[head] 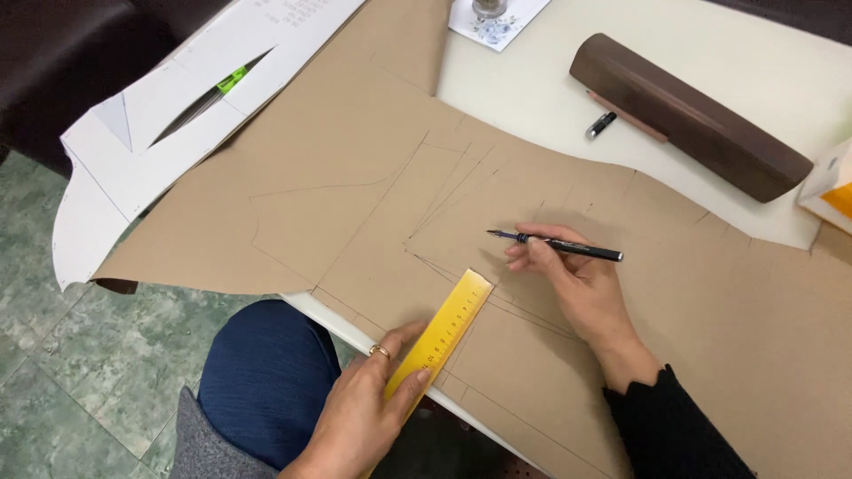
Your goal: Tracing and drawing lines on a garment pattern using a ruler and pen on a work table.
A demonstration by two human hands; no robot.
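Observation:
A large sheet of brown pattern paper (355,195) with thin drawn lines covers the white table (550,89). My left hand (364,408), a ring on one finger, holds the near end of a yellow ruler (444,333) that lies at a slant on the paper by the table's near edge. My right hand (577,284) rests on the paper to the right of the ruler and grips a black pen (555,246). The pen lies nearly level, its tip pointing left just above the paper.
A white cut pattern piece (169,115) overhangs the table's far left. A long dark brown curved block (688,115) and a small black pen cap (601,124) lie at the back right. A white and orange box (830,186) sits at the right edge. A green tiled floor (71,355) lies below.

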